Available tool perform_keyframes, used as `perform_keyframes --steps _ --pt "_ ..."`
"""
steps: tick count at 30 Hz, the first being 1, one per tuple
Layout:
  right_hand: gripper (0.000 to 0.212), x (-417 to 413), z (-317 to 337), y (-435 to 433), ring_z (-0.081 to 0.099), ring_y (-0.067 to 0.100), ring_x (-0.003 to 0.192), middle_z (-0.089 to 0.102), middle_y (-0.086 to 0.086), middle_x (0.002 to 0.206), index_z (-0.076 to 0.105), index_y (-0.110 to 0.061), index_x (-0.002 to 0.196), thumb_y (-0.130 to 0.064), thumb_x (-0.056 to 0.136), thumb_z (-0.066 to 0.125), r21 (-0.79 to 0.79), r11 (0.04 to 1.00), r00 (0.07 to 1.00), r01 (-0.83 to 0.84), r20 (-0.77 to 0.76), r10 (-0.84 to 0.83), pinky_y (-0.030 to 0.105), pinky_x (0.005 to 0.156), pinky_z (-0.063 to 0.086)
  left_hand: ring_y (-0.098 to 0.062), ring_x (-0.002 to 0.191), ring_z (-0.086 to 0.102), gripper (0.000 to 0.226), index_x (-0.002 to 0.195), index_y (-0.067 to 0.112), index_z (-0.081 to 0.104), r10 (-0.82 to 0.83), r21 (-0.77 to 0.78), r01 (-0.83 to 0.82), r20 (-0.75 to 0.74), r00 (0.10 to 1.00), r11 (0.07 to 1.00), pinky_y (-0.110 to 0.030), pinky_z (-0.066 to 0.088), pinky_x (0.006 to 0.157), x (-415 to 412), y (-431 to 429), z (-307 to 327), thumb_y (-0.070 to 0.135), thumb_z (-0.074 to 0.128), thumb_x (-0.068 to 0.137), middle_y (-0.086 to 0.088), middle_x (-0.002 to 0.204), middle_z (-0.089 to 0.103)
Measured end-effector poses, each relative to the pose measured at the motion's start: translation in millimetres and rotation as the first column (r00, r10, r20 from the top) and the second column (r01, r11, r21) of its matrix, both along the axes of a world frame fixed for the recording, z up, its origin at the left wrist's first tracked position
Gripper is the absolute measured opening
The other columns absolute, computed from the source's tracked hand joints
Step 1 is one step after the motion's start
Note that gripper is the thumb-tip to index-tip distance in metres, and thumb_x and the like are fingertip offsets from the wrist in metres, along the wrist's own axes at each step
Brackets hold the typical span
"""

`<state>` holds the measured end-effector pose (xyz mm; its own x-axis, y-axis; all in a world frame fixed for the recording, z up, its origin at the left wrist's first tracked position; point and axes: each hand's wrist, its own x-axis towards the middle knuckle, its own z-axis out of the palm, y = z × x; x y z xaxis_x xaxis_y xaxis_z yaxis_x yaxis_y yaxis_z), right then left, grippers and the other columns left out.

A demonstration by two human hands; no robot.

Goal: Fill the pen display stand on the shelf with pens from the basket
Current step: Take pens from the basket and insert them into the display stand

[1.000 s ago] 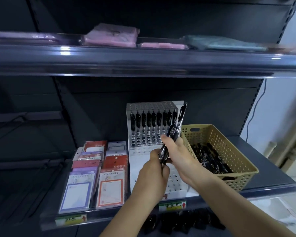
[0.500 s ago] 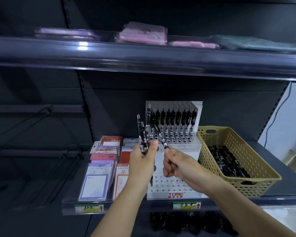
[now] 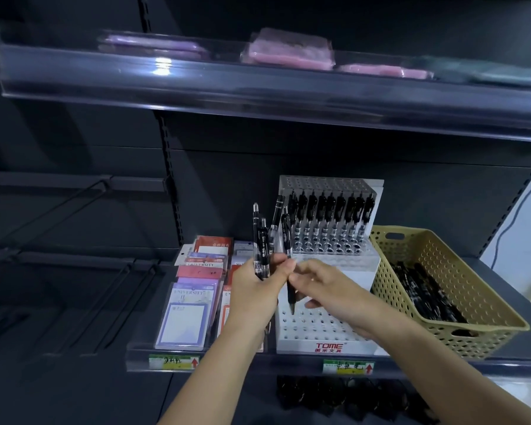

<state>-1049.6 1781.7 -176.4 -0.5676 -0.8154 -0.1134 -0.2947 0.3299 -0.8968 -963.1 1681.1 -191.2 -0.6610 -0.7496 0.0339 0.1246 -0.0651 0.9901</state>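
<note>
Black retractable pens (image 3: 261, 240) stay bunched in the left hand (image 3: 256, 294) as a ready supply; the right hand (image 3: 325, 289) pinches one pen (image 3: 289, 271) tip-down over the white perforated stand (image 3: 325, 328), beside the tan plastic basket (image 3: 442, 289).

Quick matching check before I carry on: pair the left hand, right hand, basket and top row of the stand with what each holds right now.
Things:
1. left hand
2. right hand
3. basket
4. top row of the pen display stand

States:
A. loose black pens lying in a heap
B. a single pen, tip pointing down over the empty holes
C. a bunch of pens, held upright
D. pens standing side by side in holes

Pairs: 1-C, 2-B, 3-A, 4-D
</note>
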Motion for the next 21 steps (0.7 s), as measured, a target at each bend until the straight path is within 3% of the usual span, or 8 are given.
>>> perform_keyframes --steps 3,6,11,14,17,19,21 --pt "0.018 -4.3 5.3 -4.6 0.062 0.006 0.073 0.066 0.001 0.094 0.056 -0.020 0.105 -0.030 0.090 0.060 -0.123 0.976 0.982 0.177 0.089 -0.167 0.020 0.065 0.047 0.003 0.060 0.060 0.010 0.084 0.023 0.067 -0.011 -0.096 0.014 0.026 1.000 0.995 -0.017 0.044 0.058 2.8 -4.1 -6.7 0.022 0.075 0.078 0.011 0.075 0.068" --pt "0.018 -2.6 3.9 -11.9 0.058 0.006 0.059 0.064 0.002 0.076 0.058 -0.012 0.097 -0.023 0.086 0.067 -0.190 0.944 0.960 0.271 0.126 -0.250 0.019 0.054 0.046 0.004 0.070 0.064 0.009 0.079 0.020 0.070 -0.043 -0.174 0.046 0.019 0.999 0.984 -0.007 0.046 0.061 3.3 -3.9 -16.4 0.013 0.075 0.077 0.009 0.075 0.072" --pt "0.013 0.8 -1.2 -19.3 0.056 0.008 0.056 0.059 0.005 0.069 0.059 -0.004 0.087 -0.016 0.088 0.064 -0.214 0.926 0.950 0.310 0.097 -0.296 0.019 0.053 0.049 -0.003 0.069 0.066 0.011 0.079 0.012 0.071 -0.013 -0.185 0.022 0.052 0.999 0.982 -0.014 0.051 0.066 1.3 -10.5 -26.2 0.013 0.079 0.072 0.002 0.075 0.072" --pt "0.011 -1.9 3.8 -21.6 0.059 0.009 0.061 0.060 0.008 0.074 0.059 -0.002 0.086 -0.012 0.091 0.058 -0.212 0.928 0.951 0.305 0.120 -0.285 0.018 0.058 0.053 -0.004 0.064 0.063 0.011 0.074 0.013 0.070 0.037 -0.170 -0.027 0.057 0.998 0.985 -0.016 0.048 0.059 3.5 -16.0 -24.9 0.021 0.078 0.073 0.004 0.071 0.071" --pt "0.009 -13.6 23.5 -21.3 0.062 0.013 0.067 0.064 0.008 0.078 0.061 -0.006 0.088 -0.012 0.091 0.055 -0.231 0.906 0.935 0.354 0.106 -0.338 0.022 0.066 0.056 -0.009 0.045 0.042 0.032 0.062 0.016 0.053 0.082 -0.102 -0.071 0.107 0.991 0.992 -0.025 0.033 0.049 8.2 -21.1 -23.1 0.038 0.071 0.078 0.009 0.049 0.047" --pt "0.010 -27.0 38.4 -22.2 0.065 0.014 0.072 0.066 0.009 0.085 0.062 -0.007 0.095 -0.012 0.092 0.054 -0.288 0.861 0.907 0.420 0.090 -0.412 0.022 0.068 0.056 -0.007 0.041 0.028 0.041 0.058 0.018 0.041 0.102 -0.036 -0.098 0.132 0.986 0.995 -0.026 0.025 0.047 10.3 -24.3 -22.8 0.041 0.067 0.081 0.011 0.045 0.031" --pt "0.017 -40.8 49.2 -26.7 0.066 0.013 0.074 0.066 0.008 0.087 0.061 -0.006 0.108 -0.010 0.093 0.053 -0.365 0.803 0.877 0.471 0.099 -0.469 0.020 0.069 0.057 -0.010 0.043 0.025 0.041 0.059 0.019 0.041 0.113 -0.011 -0.113 0.140 0.984 0.994 -0.028 0.024 0.047 11.9 -28.2 -22.8 0.042 0.065 0.083 0.009 0.047 0.028"
